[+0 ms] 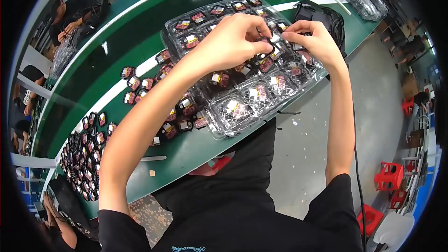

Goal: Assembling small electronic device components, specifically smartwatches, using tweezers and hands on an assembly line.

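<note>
My left hand [242,37] is closed over a clear plastic tray [219,128], its thumb and curled fingers on a small black device [264,52]. My right hand [313,42] is beside it, over the tray's right part, with thumb and fingertips pinched together; what they hold is too small to make out. The tray's compartments hold several small black devices with reddish faces and white and yellow labels, such as one black device [220,79]. Toward the near edge, some devices lie under crinkled clear film [257,94].
A dense heap of black devices [84,163] and a looser group of devices [135,84] lie on the green table [186,147] to the left. Beyond my right hand sits a black plastic bag [322,14]. Red stools [388,176] stand on the floor; other people work across the table.
</note>
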`<state>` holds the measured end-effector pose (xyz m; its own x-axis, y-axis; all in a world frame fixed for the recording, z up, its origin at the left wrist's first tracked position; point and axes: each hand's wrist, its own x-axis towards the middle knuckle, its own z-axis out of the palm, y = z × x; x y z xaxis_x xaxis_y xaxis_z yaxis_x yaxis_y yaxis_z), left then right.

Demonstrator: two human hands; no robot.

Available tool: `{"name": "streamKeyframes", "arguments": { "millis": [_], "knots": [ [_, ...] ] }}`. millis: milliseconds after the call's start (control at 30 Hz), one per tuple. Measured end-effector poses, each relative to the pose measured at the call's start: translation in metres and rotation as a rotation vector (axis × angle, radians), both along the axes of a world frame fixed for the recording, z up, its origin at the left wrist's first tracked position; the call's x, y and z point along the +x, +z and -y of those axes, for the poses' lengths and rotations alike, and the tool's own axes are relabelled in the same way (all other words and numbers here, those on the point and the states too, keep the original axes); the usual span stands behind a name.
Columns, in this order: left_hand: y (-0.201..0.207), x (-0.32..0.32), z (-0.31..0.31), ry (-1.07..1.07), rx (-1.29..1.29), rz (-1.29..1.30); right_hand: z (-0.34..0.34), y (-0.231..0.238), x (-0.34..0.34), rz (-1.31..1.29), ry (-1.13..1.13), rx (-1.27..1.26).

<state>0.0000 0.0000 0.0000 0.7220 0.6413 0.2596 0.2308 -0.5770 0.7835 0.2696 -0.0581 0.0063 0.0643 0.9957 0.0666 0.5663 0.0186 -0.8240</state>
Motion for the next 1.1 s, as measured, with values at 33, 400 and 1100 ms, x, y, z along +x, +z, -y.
{"name": "streamKeyframes", "arguments": {
  "millis": [33, 400, 1100],
  "knots": [
    [0.001, 0.004, -0.004, -0.019, 0.044, 0.001, -0.001, 0.000, -0.002, 0.023, -0.017, -0.021],
    [-0.010, 0.026, -0.015, -0.028, 0.050, -0.043, 0.002, -0.009, 0.030, 0.087, -0.011, 0.189],
    [0.001, -0.083, 0.099, 0.084, 0.035, -0.171, -0.002, -0.041, 0.006, 0.063, -0.034, 0.482]
  ]
}}
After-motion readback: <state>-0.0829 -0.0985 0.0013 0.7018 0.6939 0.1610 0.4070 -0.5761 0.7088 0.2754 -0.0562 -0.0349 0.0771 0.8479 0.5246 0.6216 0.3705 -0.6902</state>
